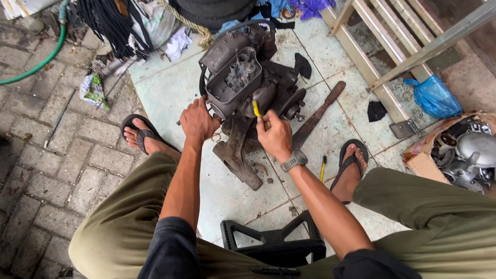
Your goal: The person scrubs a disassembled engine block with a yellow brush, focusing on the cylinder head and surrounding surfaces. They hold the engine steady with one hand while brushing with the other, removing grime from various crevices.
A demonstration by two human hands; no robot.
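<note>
My left hand [198,122] holds the dirty engine [248,88] still on the floor, my right hand [274,135] grips a yellow screwdriver [257,109] tight against it, and its open top shows parts still inside.

Left hand [198,123] braces grimy dark metal engine block [243,82] on pale tiled floor [165,88]. Right hand [275,137] grips yellow-handled tool [256,109] (tip hidden) against engine. Worn wooden stick [316,114] lies just right.
</note>
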